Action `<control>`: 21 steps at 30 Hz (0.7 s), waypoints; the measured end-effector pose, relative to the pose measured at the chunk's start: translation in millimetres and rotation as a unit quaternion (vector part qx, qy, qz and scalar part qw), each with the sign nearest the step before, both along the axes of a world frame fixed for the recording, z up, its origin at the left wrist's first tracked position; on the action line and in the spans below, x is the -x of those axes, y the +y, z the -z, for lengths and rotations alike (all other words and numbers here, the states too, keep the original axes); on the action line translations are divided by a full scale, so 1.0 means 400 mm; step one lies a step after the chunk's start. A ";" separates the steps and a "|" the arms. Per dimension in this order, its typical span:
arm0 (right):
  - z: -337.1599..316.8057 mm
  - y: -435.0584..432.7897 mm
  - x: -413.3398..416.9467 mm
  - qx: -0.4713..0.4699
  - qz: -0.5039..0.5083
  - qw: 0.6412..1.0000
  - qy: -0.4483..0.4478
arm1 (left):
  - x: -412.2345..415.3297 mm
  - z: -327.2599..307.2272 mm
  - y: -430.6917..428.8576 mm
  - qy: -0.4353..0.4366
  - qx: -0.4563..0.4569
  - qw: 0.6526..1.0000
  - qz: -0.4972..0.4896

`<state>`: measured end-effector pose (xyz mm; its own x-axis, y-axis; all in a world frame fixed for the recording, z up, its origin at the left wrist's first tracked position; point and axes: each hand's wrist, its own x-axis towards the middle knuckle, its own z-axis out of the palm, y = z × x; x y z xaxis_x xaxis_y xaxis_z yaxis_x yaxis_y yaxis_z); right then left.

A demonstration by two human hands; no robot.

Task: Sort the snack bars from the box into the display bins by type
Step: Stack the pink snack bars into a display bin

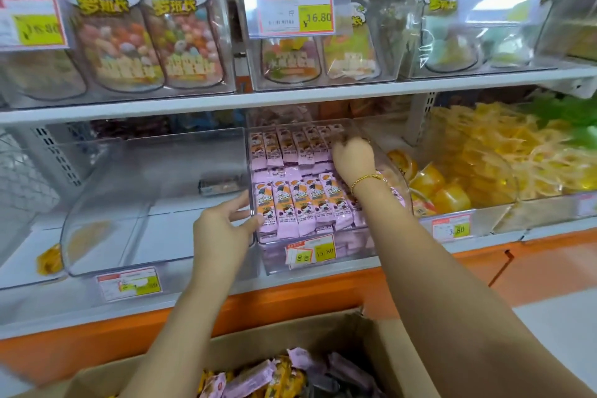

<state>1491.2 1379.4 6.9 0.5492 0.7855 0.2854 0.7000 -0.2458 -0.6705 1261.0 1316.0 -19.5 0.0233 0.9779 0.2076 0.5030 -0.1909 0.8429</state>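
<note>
My pale pink snack-bar wrappers (300, 208) show an orange band and a cartoon figure. On my wrist, the beaded bracelet (365, 178) is gold. The shelf's front strip (290, 297) is orange.

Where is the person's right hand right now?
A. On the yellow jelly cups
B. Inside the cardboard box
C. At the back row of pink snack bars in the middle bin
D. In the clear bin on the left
C: the right hand reaches over the front row into the middle bin, with its fingers down on the back row of pink snack bars.
</note>
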 end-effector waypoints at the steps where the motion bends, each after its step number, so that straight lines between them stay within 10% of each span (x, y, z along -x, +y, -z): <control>1: 0.001 -0.025 0.006 -0.018 0.011 1.000 0.000 | -0.001 -0.006 -0.004 0.004 -0.002 1.000 -0.001; 8: -0.004 -0.273 0.096 -0.045 -0.192 0.974 -0.112 | -0.004 -0.045 -0.146 0.094 -0.018 0.994 0.052; 14: 0.140 -0.437 0.160 0.232 -0.416 0.870 -0.132 | 0.099 0.116 -0.353 0.079 -0.027 0.996 0.025; 21: 0.504 -0.597 0.167 0.492 -0.403 0.762 -0.123 | 0.169 0.470 -0.567 0.140 0.236 0.961 0.033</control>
